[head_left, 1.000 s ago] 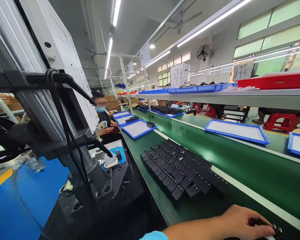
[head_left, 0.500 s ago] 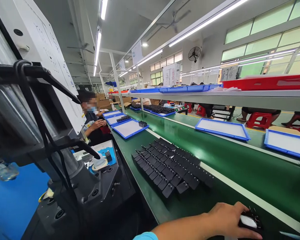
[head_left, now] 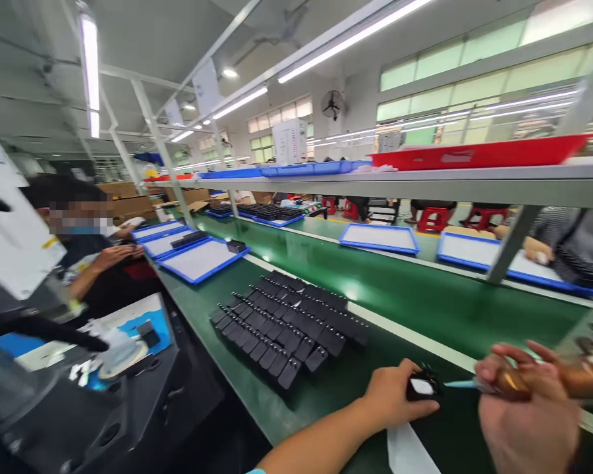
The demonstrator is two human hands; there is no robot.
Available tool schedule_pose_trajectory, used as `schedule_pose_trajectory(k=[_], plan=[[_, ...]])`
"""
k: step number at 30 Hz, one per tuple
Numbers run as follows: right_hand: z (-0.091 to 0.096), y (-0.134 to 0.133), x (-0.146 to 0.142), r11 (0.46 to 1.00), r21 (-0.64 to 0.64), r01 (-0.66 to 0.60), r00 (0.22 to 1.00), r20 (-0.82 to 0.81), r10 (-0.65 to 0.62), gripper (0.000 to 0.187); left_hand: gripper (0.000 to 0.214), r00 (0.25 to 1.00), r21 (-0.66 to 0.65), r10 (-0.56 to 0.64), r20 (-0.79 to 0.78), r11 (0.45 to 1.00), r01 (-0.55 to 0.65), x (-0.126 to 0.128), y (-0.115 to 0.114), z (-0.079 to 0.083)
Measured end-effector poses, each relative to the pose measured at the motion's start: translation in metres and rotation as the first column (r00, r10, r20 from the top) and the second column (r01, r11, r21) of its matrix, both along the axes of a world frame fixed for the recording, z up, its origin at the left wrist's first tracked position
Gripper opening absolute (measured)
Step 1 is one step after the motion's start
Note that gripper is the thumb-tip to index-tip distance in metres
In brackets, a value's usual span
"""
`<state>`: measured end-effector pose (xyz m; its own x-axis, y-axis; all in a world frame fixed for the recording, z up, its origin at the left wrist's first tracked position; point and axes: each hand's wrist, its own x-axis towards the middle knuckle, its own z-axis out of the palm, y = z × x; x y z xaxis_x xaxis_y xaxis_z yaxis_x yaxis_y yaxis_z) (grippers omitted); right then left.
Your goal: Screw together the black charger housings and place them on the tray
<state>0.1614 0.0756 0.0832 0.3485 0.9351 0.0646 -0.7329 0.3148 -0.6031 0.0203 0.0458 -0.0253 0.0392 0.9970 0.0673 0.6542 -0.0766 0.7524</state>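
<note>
My left hand (head_left: 388, 395) grips a small black block (head_left: 427, 384) with a white patch on top and several short pins at its edge. Its fingers wrap the near side, low over the green bench. To the right, my right hand (head_left: 528, 408) is closed around an amber-brown, syringe-like dispenser (head_left: 514, 384) with a pale blue tapered tip (head_left: 460, 384). That tip points at the block; whether it touches is unclear. Rows of similar black blocks (head_left: 281, 326) with pins lie on the bench ahead of my left hand. A pale paper strip (head_left: 409, 451) lies under my left wrist.
Blue-rimmed trays (head_left: 197, 260) stand along the left side, beside a seated co-worker (head_left: 79, 257). A dark machine (head_left: 93, 408) fills the lower left. Another tray (head_left: 379, 238) lies across the bench. A shelf (head_left: 326, 187) spans above, its post (head_left: 511, 243) at right.
The view has turned right, bringing my right hand with the dispenser into sight. My left hand still holds the black block; the dispenser's tip now points at it from close by.
</note>
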Motion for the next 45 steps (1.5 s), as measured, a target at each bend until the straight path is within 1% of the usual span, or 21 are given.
schedule_pose_trajectory(k=[1, 2, 4, 11, 15, 21, 27, 30, 36, 41, 45], plan=[[0.003, -0.002, -0.002, 0.998, 0.055, 0.015, 0.995, 0.096, -0.02, 0.029, 0.056, 1.0, 0.008, -0.001, 0.018, 1.0, 0.001, 0.0, -0.001, 0.002], [0.006, -0.005, -0.003, 0.996, 0.081, 0.024, 0.989, 0.146, -0.036, 0.027, 0.053, 0.999, 0.014, -0.005, 0.034, 1.0, 0.004, 0.001, -0.002, 0.003], [0.008, -0.009, -0.005, 0.994, 0.104, 0.025, 0.98, 0.194, -0.045, 0.026, 0.05, 0.998, 0.025, -0.019, 0.053, 1.0, 0.017, 0.002, -0.004, 0.005], [0.001, -0.011, -0.006, 0.99, 0.144, 0.01, 0.978, 0.206, -0.04, 0.031, 0.045, 0.998, 0.049, -0.057, 0.016, 0.997, 0.056, 0.005, -0.009, 0.003], [0.0, -0.011, -0.006, 0.986, 0.169, -0.008, 0.979, 0.203, -0.027, 0.031, 0.044, 0.998, 0.063, -0.059, -0.011, 0.996, 0.06, 0.005, -0.008, 0.002], [-0.001, -0.01, -0.009, 0.982, 0.187, 0.002, 0.982, 0.183, -0.037, 0.028, 0.04, 0.993, 0.15, -0.094, 0.065, 0.985, 0.083, 0.002, -0.004, -0.001], [-0.004, -0.008, -0.011, 0.975, 0.223, 0.014, 0.98, 0.191, -0.058, 0.028, 0.036, 0.984, 0.193, -0.086, 0.156, 0.98, 0.054, 0.001, -0.002, -0.003], [-0.005, -0.008, -0.011, 0.975, 0.222, 0.015, 0.976, 0.208, -0.063, 0.029, 0.036, 0.98, 0.212, -0.064, 0.186, 0.977, 0.023, 0.001, -0.002, 0.0], [-0.003, -0.009, -0.011, 0.974, 0.225, 0.004, 0.971, 0.231, -0.058, 0.029, 0.035, 0.967, 0.227, 0.02, 0.254, 0.97, -0.08, -0.001, -0.007, 0.013], [-0.005, -0.011, -0.012, 0.974, 0.227, -0.003, 0.968, 0.246, -0.054, 0.027, 0.035, 0.97, 0.26, 0.024, 0.242, 0.961, -0.089, -0.002, -0.01, 0.019], [-0.006, -0.012, -0.013, 0.968, 0.25, 0.009, 0.971, 0.23, -0.068, 0.022, 0.035, 0.969, 0.255, 0.017, 0.245, 0.963, -0.082, 0.0, -0.012, 0.023]])
